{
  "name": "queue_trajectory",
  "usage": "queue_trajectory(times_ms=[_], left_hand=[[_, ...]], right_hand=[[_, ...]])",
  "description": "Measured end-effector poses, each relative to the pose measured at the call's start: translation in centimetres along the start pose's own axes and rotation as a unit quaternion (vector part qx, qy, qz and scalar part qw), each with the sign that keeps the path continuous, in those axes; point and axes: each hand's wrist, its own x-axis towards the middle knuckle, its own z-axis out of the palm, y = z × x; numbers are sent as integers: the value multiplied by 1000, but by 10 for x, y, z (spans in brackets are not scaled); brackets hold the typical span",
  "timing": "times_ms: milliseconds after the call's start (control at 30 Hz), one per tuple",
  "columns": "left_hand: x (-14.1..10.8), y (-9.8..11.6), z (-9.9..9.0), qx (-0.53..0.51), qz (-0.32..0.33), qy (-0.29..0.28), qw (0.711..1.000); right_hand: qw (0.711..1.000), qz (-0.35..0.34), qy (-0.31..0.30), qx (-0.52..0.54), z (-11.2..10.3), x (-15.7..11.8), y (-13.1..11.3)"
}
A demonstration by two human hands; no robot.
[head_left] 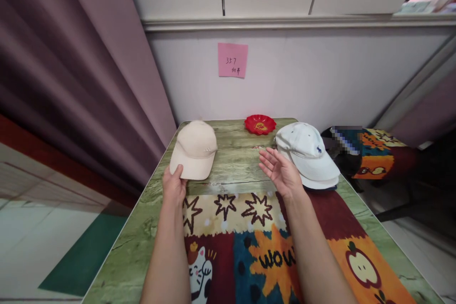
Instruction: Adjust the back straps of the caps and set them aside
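Note:
A beige baseball cap [196, 140] is at the left of the table, its brim toward me. My left hand [174, 184] grips the left edge of that brim, thumb on top and fingers underneath. At the right, a white baseball cap [302, 140] with a small dark blue emblem tops a stack of caps; a second pale brim and a dark blue edge show below it. Just left of the stack, my right hand [280, 171] is open, palm turned inward and fingers stretched out, holding nothing.
A red scalloped plate [260, 124] stands at the table's far edge. A colourful patterned mat [245, 256] covers the near part of the wood-grain table [123, 259]. Behind rises a white wall with a pink note [232, 60]. A purple curtain [89, 47] hangs at the left.

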Motion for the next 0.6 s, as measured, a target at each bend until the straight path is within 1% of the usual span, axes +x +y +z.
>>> queue_trajectory(times_ms=[100,233,300,367,400,467,533,600], left_hand=[[19,9,-23,31,-24,99,994],[35,28,-48,43,-51,197,978],[38,33,-56,72,-59,236,967],[39,35,-60,103,-66,258,958],[39,35,-61,115,-69,263,956],[38,34,-61,135,-73,268,951],[36,34,-60,164,-75,275,944],[33,37,-59,202,-78,280,935]], right_hand=[[1000,-6,-4,-17,-1,0,-2],[998,-40,15,-51,-11,2,-10],[992,-81,50,-80,-21,5,-18],[977,-149,111,-100,-35,10,-26],[964,-193,151,-106,-44,13,-31],[919,-289,242,-119,-64,21,-41],[860,-362,324,-154,-84,29,-50],[796,-412,388,-215,-101,34,-57]])
